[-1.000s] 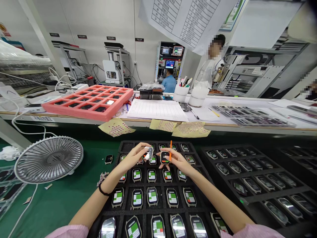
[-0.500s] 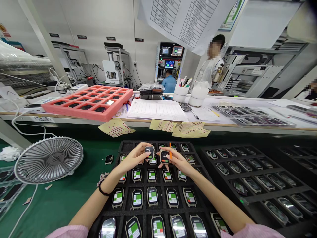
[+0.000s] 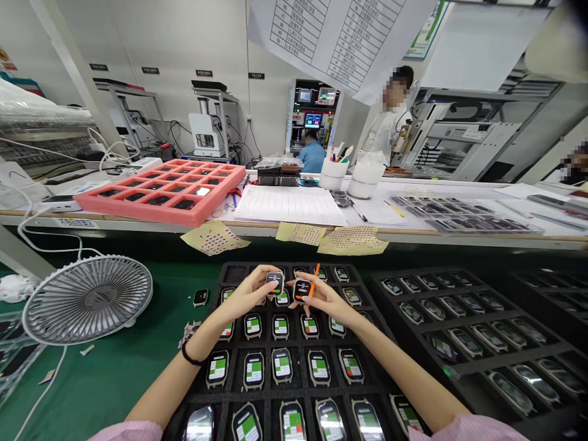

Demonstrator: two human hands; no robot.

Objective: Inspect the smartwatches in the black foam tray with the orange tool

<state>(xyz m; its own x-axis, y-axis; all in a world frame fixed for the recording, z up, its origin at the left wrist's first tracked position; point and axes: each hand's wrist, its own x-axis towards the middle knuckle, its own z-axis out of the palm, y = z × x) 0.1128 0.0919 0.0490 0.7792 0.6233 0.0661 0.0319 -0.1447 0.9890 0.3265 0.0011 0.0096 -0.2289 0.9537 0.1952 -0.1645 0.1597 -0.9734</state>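
Note:
Over the far part of a black foam tray (image 3: 269, 395), both hands are raised close together. My left hand (image 3: 252, 291) is closed around a smartwatch case (image 3: 275, 279) without a strap, thumb against its lit screen. Gripped in my right hand (image 3: 327, 299) is a second smartwatch case (image 3: 302, 284), its dark screen showing text with red at the bottom. A thin orange stick (image 3: 316, 269) also rises from my right fingers, tilted beside that case. Below, rows of smartwatches (image 3: 282, 365) lie in the compartments, many with green-and-white screens.
Another black tray (image 3: 416, 334) of watches stands to the right. On the left are a grey fan (image 3: 89, 300) and a lone watch (image 3: 201, 297) on the green mat. The raised shelf carries a pink foam tray (image 3: 197, 211), paper sheets (image 3: 287, 205) and a pen cup (image 3: 333, 174).
The orange stick has gone from nearly upright to a slant across the right side of the right-hand watch. That watch has shifted slightly left. My left hand is almost unchanged.

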